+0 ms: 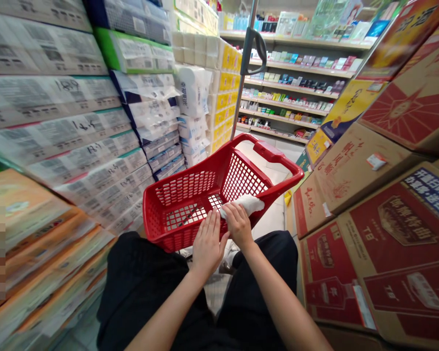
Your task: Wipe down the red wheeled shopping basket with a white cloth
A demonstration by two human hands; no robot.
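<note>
A red plastic shopping basket [157,207] with latticed walls stands between my knees, its raised handle pointing away to the right. My right hand [239,226] presses a white cloth or wad of tissue [253,203] onto the basket's near right rim, its fingers bent over the wad. Beside it my left hand [208,243] lies with straight fingers along the near rim and outer wall, holding nothing. Both thumbs come close together below the rim. Through the lattice the basket's floor shows only the ground beneath.
Stacked packs of paper goods [106,122] rise on the left, above orange packs [32,219] at the lower left. Red and brown cartons [380,234] crowd the right. Ahead stand a grey door handle [254,51] and shelves [300,90] of small boxes.
</note>
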